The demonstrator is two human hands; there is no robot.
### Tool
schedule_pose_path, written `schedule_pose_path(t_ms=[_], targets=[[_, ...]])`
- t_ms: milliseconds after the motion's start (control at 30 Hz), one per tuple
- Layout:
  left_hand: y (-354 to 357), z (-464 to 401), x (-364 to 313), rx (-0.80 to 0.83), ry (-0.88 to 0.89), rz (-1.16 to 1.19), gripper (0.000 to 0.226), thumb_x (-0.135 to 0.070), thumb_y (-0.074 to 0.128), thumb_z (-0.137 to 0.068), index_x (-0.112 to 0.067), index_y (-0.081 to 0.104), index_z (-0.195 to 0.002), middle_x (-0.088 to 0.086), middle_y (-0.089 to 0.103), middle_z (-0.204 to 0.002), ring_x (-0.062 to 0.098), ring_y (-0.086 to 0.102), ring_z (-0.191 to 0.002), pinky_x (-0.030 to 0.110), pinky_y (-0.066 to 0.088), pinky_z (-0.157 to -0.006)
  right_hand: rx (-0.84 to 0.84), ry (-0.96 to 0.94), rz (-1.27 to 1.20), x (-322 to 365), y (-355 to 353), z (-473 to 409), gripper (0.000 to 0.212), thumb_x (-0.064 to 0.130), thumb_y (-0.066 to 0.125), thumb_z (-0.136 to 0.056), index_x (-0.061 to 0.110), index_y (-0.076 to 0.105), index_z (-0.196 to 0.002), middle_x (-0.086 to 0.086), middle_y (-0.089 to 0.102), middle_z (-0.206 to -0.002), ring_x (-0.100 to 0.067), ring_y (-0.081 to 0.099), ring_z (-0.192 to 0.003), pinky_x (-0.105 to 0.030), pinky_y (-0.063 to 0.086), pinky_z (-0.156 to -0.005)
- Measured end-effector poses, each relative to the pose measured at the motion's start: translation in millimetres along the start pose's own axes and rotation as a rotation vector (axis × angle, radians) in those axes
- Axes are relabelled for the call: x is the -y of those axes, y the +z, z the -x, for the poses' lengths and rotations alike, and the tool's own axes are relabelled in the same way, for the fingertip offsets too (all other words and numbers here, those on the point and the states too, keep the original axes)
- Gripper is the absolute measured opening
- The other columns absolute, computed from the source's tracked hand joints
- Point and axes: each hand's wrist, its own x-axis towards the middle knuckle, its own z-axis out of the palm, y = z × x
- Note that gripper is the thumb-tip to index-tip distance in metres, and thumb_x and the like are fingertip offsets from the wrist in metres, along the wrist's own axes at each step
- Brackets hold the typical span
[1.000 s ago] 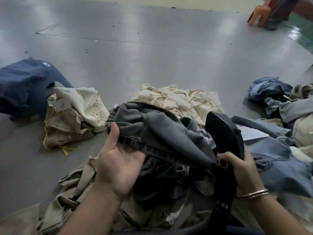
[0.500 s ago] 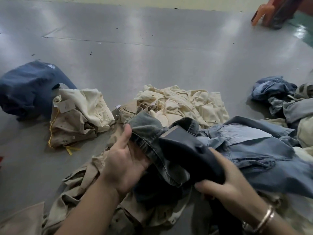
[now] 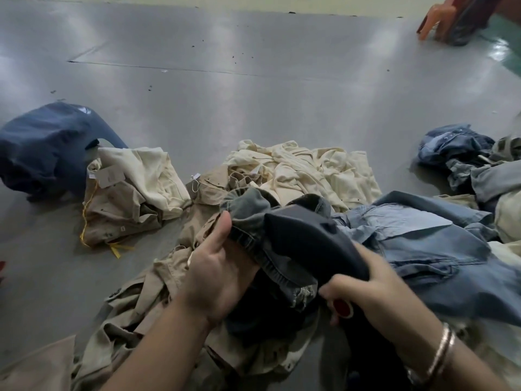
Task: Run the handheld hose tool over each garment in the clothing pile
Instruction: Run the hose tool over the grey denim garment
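Item: grey denim garment (image 3: 253, 215), faded, with an elasticated edge, bunched at the near middle of the grey floor (image 3: 253, 94); all places below are given from this garment. Left hand (image 3: 217, 266): at the garment's left edge, thumb up over the hem, fingers curled under the fold, gripping it. Right hand (image 3: 375, 289): just right of and nearer than the garment, fingers wrapped round the handle of the handheld hose tool (image 3: 315, 238); bangles (image 3: 441, 354) on that wrist. Tool: dark, with a wedge-shaped head lying on top of the garment's right part and a red button (image 3: 342, 307) by the gripping fingers; whether the head presses flat into the cloth cannot be told. Under and to the near left of the garment: khaki clothing (image 3: 146, 306), crumpled. Beyond it: cream garment (image 3: 304, 170), spread loosely. To its right, touching: light blue denim shirt (image 3: 423, 238). Farther right: small heap of blue denim (image 3: 456, 148) with pale pieces beside it. To its left, apart: folded cream and khaki bundle (image 3: 127, 187) with a paper tag and yellow strap; beyond that, navy garment (image 3: 45, 148). Far right, well beyond: orange stool (image 3: 434, 18), partly cut off by the picture's edge.
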Motion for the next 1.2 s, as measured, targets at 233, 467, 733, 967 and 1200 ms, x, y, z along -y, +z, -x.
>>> schedule_pose_path(t_ms=[233, 467, 733, 967, 1200], targets=[[-4.2, -1.1, -1.2, 0.010, 0.034, 0.050, 0.045, -0.042, 0.063, -0.080, -0.015, 0.071, -0.115, 0.012, 0.065, -0.124, 0.027, 0.060, -0.117, 0.045, 0.049, -0.098, -0.265, 0.084, -0.156, -8.2, -4.2, -27.2, 0.018, 0.003, 0.069, -0.068, 0.011, 0.061, -0.083, -0.008, 0.052, -0.050, -0.022, 0.048, -0.039, -0.027, 0.043, -0.039], [-8.4, -6.6, -29.6, -0.122, 0.109, 0.144, 0.051, -0.041, 0.040, -0.095, -0.005, 0.066, -0.120, 0.019, 0.066, -0.120, 0.033, 0.066, -0.107, 0.043, 0.058, -0.076, -0.357, 0.071, -0.320, -26.5, -50.2, -35.6, 0.019, 0.002, 0.065, -0.070, 0.002, 0.053, -0.084, -0.009, 0.051, -0.055, -0.018, 0.052, -0.044, -0.028, 0.046, -0.040], [-4.1, 6.5, -26.7, 0.100, 0.204, 0.166, 0.052, -0.018, 0.022, -0.104, 0.025, 0.030, -0.133, 0.047, 0.036, -0.133, 0.053, 0.037, -0.129, 0.051, 0.020, -0.115, -0.289, -0.042, -0.332, -49.7, -17.4, -59.1, 0.033, 0.006, 0.060, -0.057, 0.004, 0.054, -0.089, -0.009, 0.053, -0.057, -0.016, 0.051, -0.043, -0.024, 0.044, -0.039], [-32.6, -7.9, -37.5, -0.479, -0.028, -0.979, 0.020, -0.011, 0.054, -0.085, -0.010, 0.074, -0.084, 0.020, 0.070, -0.097, 0.028, 0.064, -0.093, 0.038, 0.051, -0.085, -0.242, -0.247, -0.402, -33.2, -31.7, -59.7, 0.007, 0.002, 0.052, -0.055, -0.002, 0.047, -0.058, -0.014, 0.045, -0.046, -0.020, 0.044, -0.041, -0.021, 0.038, -0.043], [9.7, -9.9, -29.0, 0.035, 0.337, -1.414, 0.076, -0.034, 0.061, -0.073, -0.032, 0.032, -0.143, -0.020, 0.038, -0.142, -0.009, 0.034, -0.130, 0.011, 0.024, -0.108, 0.107, -0.427, -0.402, -6.3, -26.0, -41.0, 0.029, 0.015, 0.056, -0.054, -0.005, 0.047, -0.074, -0.012, 0.046, -0.057, -0.021, 0.043, -0.046, -0.025, 0.036, -0.050]])
